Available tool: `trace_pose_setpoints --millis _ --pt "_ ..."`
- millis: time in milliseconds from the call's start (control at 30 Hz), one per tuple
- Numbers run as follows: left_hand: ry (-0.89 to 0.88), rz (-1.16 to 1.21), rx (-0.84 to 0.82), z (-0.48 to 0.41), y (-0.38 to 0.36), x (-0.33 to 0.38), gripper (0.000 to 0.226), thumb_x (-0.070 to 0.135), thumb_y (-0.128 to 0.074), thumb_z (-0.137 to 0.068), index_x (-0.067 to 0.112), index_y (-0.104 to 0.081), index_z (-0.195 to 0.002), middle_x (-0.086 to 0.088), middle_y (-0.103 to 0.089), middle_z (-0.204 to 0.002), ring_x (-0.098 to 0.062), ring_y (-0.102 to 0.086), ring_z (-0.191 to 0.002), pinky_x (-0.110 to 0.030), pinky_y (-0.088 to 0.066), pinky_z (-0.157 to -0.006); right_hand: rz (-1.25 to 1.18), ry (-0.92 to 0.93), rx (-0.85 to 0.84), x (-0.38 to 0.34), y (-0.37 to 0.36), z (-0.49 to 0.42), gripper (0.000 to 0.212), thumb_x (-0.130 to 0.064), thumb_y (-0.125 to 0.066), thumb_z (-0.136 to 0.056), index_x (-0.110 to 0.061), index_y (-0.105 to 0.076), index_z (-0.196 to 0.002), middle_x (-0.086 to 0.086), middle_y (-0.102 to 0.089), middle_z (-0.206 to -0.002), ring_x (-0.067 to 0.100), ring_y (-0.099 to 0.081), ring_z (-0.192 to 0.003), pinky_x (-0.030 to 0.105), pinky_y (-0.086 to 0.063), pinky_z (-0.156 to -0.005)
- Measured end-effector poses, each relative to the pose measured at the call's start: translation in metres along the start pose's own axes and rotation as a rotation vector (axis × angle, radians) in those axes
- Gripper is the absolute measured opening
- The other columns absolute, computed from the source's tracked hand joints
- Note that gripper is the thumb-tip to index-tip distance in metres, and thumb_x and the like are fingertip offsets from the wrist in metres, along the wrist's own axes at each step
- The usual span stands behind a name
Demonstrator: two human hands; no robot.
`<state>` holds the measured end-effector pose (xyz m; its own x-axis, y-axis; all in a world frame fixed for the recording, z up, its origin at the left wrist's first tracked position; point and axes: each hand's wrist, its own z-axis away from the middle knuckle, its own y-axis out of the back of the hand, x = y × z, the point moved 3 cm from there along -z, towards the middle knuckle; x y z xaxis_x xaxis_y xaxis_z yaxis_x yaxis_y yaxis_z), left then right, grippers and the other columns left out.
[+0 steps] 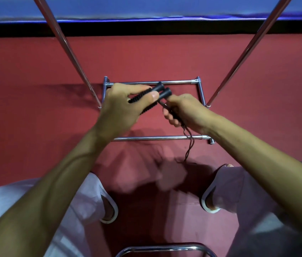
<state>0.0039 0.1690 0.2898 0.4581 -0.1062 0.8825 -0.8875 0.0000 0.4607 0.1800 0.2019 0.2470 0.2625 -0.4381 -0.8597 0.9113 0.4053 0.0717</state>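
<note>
Two black ribbed jump-rope handles (pixel 162 90) are held side by side above a red floor. My left hand (pixel 122 106) grips both handles, thumb laid over them. My right hand (pixel 183 110) is curled round the thin dark rope (pixel 190 143) just below the handles. A twisted length of the rope hangs down from that hand toward the floor. The lower ends of the handles are hidden inside my left palm.
A chrome tube rack base (pixel 155 139) lies on the red floor (pixel 35 108) under my hands, with two slanted chrome poles (pixel 68 47) rising left and right. My feet in white slippers (pixel 109 210) flank the space. A chrome bar curves at the bottom edge.
</note>
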Motion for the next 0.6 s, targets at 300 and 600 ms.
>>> trace_pose_setpoints --millis 300,600 --pt "0.437 0.443 -0.077 0.001 0.017 -0.006 0.035 0.048 -0.063 -0.097 0.020 -0.060 -0.076 -0.014 -0.050 -0.057 -0.016 -0.033 -0.038 -0.021 -0.020 -0.043 0.829 0.981 0.511 -0.024 0.029 0.035 0.013 -0.025 -0.081 -0.086 -0.013 -0.077 -0.083 0.000 -0.067 -0.069 0.012 -0.055 -0.058 0.033 -0.048 -0.060" --pt "0.357 0.527 0.009 0.003 0.009 -0.009 0.036 0.039 -0.064 -0.099 0.027 -0.068 -0.133 -0.010 -0.049 -0.057 -0.022 -0.038 -0.052 -0.026 -0.021 -0.045 -0.109 -0.047 -0.169 -0.023 0.033 0.026 0.022 -0.024 -0.068 -0.090 -0.003 -0.072 -0.085 -0.004 -0.042 -0.051 0.003 -0.025 -0.037 0.016 -0.016 -0.039"
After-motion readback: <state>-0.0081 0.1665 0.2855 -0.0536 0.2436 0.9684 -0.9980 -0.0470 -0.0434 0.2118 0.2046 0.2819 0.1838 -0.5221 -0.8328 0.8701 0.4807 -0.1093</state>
